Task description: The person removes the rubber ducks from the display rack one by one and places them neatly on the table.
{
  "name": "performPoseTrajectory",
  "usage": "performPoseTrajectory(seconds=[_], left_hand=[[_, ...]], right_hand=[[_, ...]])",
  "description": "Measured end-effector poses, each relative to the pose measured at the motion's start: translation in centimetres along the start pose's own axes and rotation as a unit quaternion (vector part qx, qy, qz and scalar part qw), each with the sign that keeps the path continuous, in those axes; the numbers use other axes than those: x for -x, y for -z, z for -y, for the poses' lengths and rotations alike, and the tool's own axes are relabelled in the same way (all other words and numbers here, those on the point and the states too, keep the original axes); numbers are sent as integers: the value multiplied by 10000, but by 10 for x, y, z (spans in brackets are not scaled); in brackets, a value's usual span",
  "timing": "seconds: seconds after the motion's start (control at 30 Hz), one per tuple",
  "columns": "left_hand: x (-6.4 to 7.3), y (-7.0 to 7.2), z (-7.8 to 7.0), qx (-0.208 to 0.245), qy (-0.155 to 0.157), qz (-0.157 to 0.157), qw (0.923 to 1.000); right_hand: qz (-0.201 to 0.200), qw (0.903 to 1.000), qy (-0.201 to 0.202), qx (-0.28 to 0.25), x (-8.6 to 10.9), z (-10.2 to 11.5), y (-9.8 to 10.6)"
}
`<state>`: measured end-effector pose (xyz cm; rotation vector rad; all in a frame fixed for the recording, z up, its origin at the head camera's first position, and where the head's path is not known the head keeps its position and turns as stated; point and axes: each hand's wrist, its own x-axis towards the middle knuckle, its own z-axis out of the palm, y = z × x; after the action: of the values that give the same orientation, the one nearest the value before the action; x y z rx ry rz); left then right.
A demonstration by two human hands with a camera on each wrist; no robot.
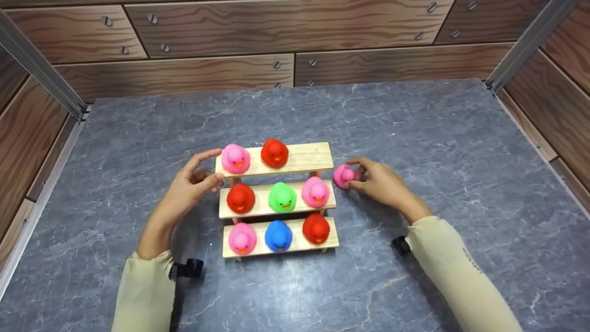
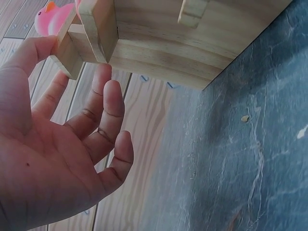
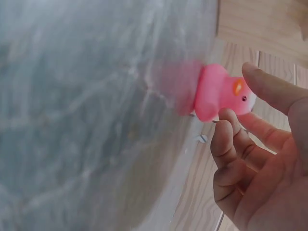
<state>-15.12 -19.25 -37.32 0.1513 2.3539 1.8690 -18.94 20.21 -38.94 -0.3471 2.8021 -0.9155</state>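
Note:
A three-step wooden display stand (image 1: 304,159) holds rubber ducks. On its top step sit a pink duck (image 1: 236,159) at the left and a red duck (image 1: 274,153) in the middle. My left hand (image 1: 184,184) holds the left end of the top step between thumb and index finger; in the left wrist view its other fingers (image 2: 114,101) are off the wood. Right of the stand, my right hand (image 1: 380,183) grips another pink duck (image 3: 211,94) by its head. The base of this duck is at the tabletop, where its reflection shows.
The middle step bears a red, a green duck (image 1: 282,197) and a pink duck. On the bottom step are a pink, a blue duck (image 1: 278,236) and a red duck. Wood-patterned panels (image 1: 221,32) border the grey marbled table (image 1: 438,138).

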Motion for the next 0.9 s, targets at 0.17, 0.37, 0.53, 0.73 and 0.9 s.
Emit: performPoseTrajectory(seconds=[0.17,0.37,0.53,0.73,0.9], left_hand=[[1,0,1,31,13,-1,10000],[0,0,1,30,7,5,10000],[0,0,2,59,11,20,10000],[-1,-1,2,280,5,120,9995],[-1,-2,2,441,5,110,9990]], right_hand=[[-169,9992,61,-344,5,1,9],[-344,9965,31,-759,12,14,27],[-475,9891,79,-1391,20,28,38],[-603,9722,257,-2248,24,50,42],[-683,9535,491,-2896,21,69,36]])
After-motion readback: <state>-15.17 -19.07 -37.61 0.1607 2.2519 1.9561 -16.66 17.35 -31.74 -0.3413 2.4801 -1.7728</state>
